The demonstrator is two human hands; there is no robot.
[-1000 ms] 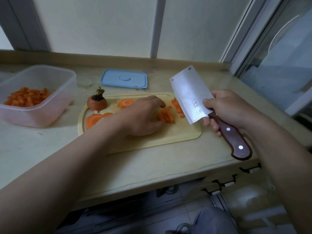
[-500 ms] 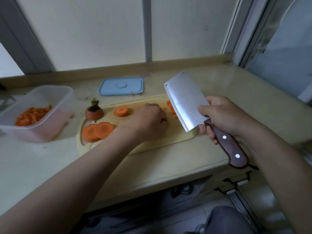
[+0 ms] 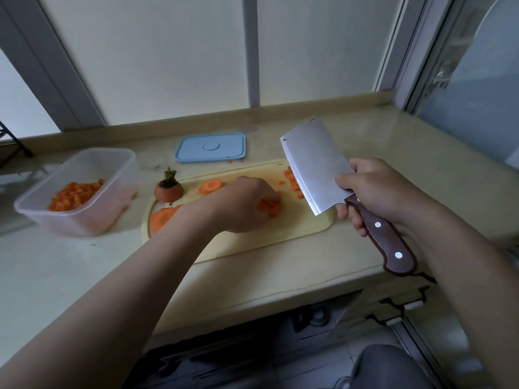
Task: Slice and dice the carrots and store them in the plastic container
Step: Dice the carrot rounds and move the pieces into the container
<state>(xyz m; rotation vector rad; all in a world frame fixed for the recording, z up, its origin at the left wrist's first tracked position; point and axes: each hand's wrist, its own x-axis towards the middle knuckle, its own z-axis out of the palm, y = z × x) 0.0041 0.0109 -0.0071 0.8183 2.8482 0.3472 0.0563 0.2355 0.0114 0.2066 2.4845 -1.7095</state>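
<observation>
On the pale cutting board (image 3: 252, 242), near its centre, the left hand (image 3: 244, 203) curls its fingers over a small clump of carrot pieces (image 3: 270, 206), pinning them down. At the board's 2 o'clock corner lies a diced pile (image 3: 292, 181), partly behind the cleaver (image 3: 317, 167), whose broad blade is raised off the board and tilted (its long edge toward the left hand). The right hand (image 3: 376, 192) wraps around the cleaver's riveted wooden handle. A carrot top (image 3: 168, 190) stands at the board's 10 o'clock, with a round slice (image 3: 211, 186) just beside it and larger slices (image 3: 161, 219) at 9 o'clock. The plastic container (image 3: 84, 217), holding carrot dice (image 3: 74, 195), sits on the countertop (image 3: 280, 276) at 9 o'clock from the board. Its blue lid (image 3: 210, 147) lies at 12 o'clock.
</observation>
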